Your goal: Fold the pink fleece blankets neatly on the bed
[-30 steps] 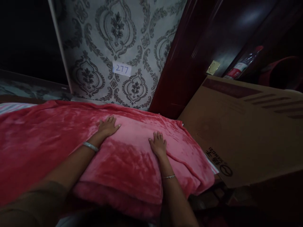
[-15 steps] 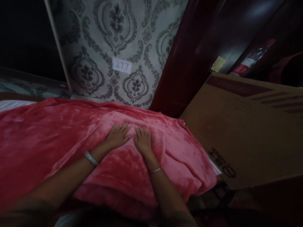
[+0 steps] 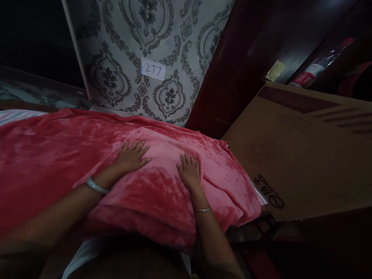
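Observation:
A plush red-pink blanket (image 3: 162, 193) is spread before me, with a folded layer lying on its middle. My left hand (image 3: 132, 157), fingers spread, rests flat on the left part of that fold. On the fold's right side, close to its edge, my right hand (image 3: 189, 170) lies palm down with its fingers stretched out. Neither hand grips the fabric. A pale bangle (image 3: 97, 186) circles my left wrist, and a thin bracelet (image 3: 203, 209) is on the right one.
Right of the blanket leans a large cardboard box (image 3: 308, 155). Behind it are a dark red door (image 3: 232, 69) and a plastic bottle (image 3: 316, 69). A paper marked 277 (image 3: 153, 69) sticks to the patterned wall (image 3: 116, 50). Striped cloth (image 3: 17, 115) shows beneath the blanket at left.
My hands have slid apart over the folded layer, the left one going left and the right one going right. The camera view has shifted slightly.

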`<action>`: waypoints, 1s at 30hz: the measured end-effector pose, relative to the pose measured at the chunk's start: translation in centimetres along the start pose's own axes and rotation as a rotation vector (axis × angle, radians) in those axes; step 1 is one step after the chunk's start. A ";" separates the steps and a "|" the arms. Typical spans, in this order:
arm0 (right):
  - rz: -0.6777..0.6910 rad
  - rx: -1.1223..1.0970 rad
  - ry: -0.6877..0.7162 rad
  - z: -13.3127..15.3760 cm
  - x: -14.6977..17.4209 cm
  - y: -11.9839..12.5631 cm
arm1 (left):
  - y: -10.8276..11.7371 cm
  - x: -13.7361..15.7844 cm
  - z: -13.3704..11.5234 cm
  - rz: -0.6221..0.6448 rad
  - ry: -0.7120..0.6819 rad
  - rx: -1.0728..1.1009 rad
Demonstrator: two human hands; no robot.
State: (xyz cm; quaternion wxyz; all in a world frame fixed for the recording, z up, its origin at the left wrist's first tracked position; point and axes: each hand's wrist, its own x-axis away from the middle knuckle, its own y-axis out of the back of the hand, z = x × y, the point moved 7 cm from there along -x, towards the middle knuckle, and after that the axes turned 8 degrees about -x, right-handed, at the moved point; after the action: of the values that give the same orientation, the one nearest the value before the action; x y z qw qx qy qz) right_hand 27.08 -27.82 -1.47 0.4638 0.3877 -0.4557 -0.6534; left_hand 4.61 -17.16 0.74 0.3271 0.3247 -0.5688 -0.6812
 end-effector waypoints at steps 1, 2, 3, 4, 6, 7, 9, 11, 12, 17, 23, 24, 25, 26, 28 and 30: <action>-0.003 0.012 -0.016 -0.7 0.7 0.0 | 0.0 0.7 0.8 0.009 0.015 0.006; -0.007 0.017 -0.035 -1.3 1.4 0.0 | 0.0 1.5 1.7 0.016 0.034 0.023; -0.011 0.016 -0.055 -2.1 2.3 0.0 | -0.2 2.4 2.6 0.021 0.058 0.049; -0.014 0.010 -0.076 -2.8 3.1 0.0 | -0.3 3.4 3.6 0.024 0.086 0.083; -0.007 -0.006 -0.117 -4.3 4.9 0.2 | -0.7 5.5 5.4 0.020 0.137 0.159; 0.004 -0.012 -0.139 -5.0 5.8 0.4 | -0.8 6.5 6.2 0.016 0.167 0.193; 0.003 -0.010 -0.177 -5.6 7.0 1.3 | -0.4 8.3 7.4 0.000 0.240 0.227; -0.050 -0.014 -0.169 -4.6 7.6 2.8 | 0.9 9.5 7.5 -0.046 0.299 0.204; -0.088 -0.025 -0.131 -3.4 7.6 3.6 | 1.9 9.7 6.9 -0.084 0.294 0.178; -0.037 -0.129 0.231 6.2 7.1 2.7 | 4.6 9.4 -2.4 -0.217 -0.130 0.095; 0.080 -0.094 0.308 7.8 9.0 -1.5 | -1.2 11.2 -5.8 -0.233 -0.228 0.126; 0.073 -0.088 0.304 7.1 9.4 -1.5 | -1.8 11.8 -5.2 -0.251 -0.217 0.123; 0.065 -0.082 0.298 6.4 9.9 -1.4 | -2.1 12.3 -4.5 -0.269 -0.205 0.120; 0.056 -0.076 0.286 5.6 10.4 -1.3 | -2.3 12.9 -3.7 -0.285 -0.190 0.119; 0.041 -0.066 0.249 4.2 11.3 -1.0 | -2.3 13.9 -2.3 -0.307 -0.159 0.121; 0.020 -0.063 0.205 2.8 12.1 -1.0 | -1.9 14.8 -1.1 -0.310 -0.113 0.116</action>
State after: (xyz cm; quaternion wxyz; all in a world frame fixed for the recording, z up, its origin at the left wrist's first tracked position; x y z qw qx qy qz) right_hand 20.95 -38.66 -2.62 0.5262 0.4331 -0.3892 -0.6197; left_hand -3.11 -29.57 -2.36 0.1663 0.3883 -0.5678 -0.7065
